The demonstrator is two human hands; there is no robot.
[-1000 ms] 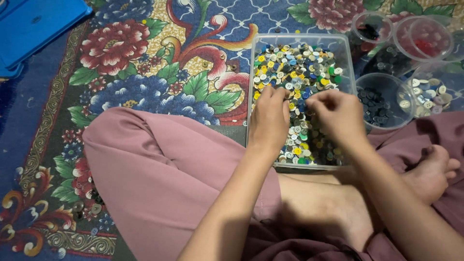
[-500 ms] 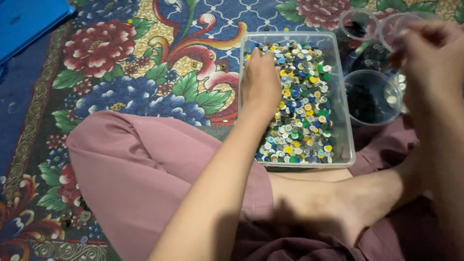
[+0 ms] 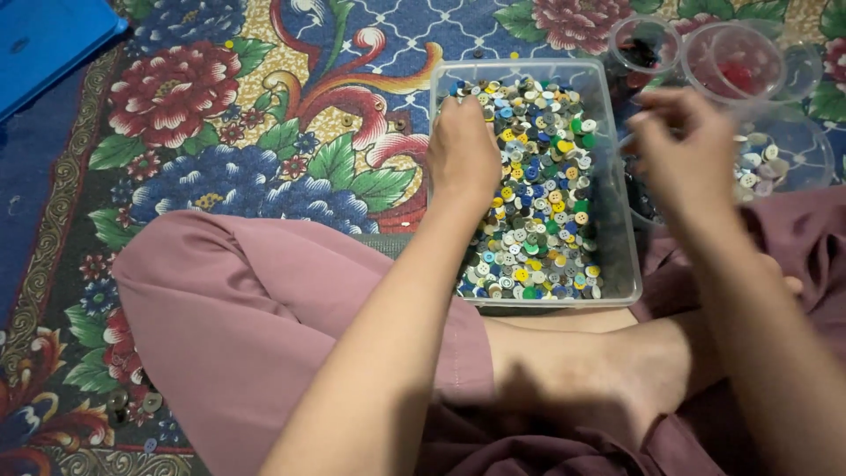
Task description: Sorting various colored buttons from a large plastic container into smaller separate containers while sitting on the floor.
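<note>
Left hand: the left hand [image 3: 463, 150] lay palm down in the far left part of the clear plastic tray [image 3: 617, 256], its fingers curled into the buttons [image 3: 538, 203]; whether that grip had closed on any button I could not tell, since the fingertips were buried
Right hand: the right hand [image 3: 686, 159] was raised just right of the tray, blurred, fingers bent loosely together; I could not tell whether its grip held anything
Buttons: a thick heap of small round ones in white, grey, blue, yellow and green, filling the tray from the far wall to the near wall
Tray: rectangular and see-through, set on the carpet [image 3: 220, 115] just beyond the person's crossed legs
Cups: three clear round cups stood far right, beyond the right hand; one [image 3: 643, 44] had dark pieces in it, one [image 3: 736, 66] had red ones, and a wider bowl [image 3: 784, 163] at the right held pale buttons
Legs: mauve trousers [image 3: 247, 308] covered the left knee at the near left, with a bare foot [image 3: 608, 370] lying near the tray's near wall
Carpet: flowered, in red, blue and green
Far left corner: a flat blue lid [image 3: 44, 44] lay there, well apart from the tray
</note>
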